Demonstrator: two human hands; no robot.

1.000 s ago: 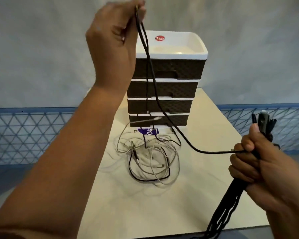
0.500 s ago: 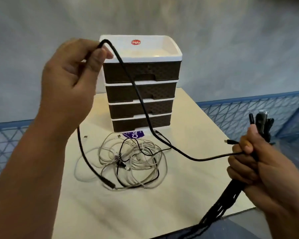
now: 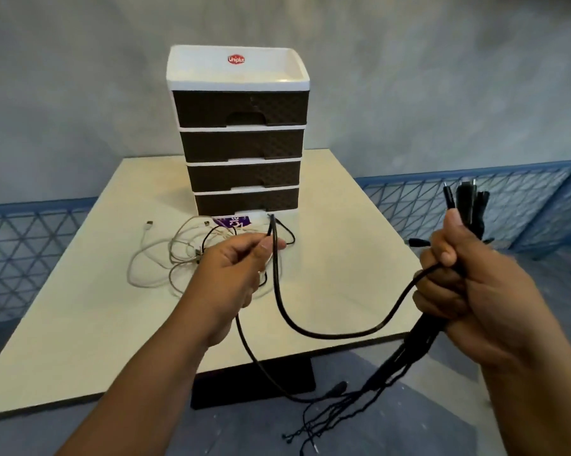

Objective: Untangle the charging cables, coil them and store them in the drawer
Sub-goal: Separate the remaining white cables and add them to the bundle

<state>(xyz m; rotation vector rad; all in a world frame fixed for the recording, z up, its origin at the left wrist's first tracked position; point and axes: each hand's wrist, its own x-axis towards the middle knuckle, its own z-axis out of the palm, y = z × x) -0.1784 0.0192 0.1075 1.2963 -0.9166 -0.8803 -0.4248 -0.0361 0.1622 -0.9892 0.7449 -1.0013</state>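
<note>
My right hand (image 3: 468, 284) grips a bundle of black cables (image 3: 405, 353) upright, plugs sticking out above the fist and loose ends hanging below the table edge. One black cable (image 3: 313, 329) sags in a loop from that fist to my left hand (image 3: 234, 274), which pinches it between thumb and fingers above the table. Behind my left hand lies a tangle of white and black cables (image 3: 175, 255) on the cream table (image 3: 96, 330). A four-drawer unit (image 3: 239, 139) with dark brown fronts and white top stands at the table's far side, all drawers closed.
A purple label (image 3: 231, 222) lies at the foot of the drawer unit. A white cable's plug (image 3: 149, 224) points left on the table. Blue mesh fencing (image 3: 475, 199) runs behind the table on both sides. The grey wall is close behind.
My left hand has come down from head height to just above the table, drawing the black cable with it. The cable now hangs in a low loop. My right hand keeps its grip.
</note>
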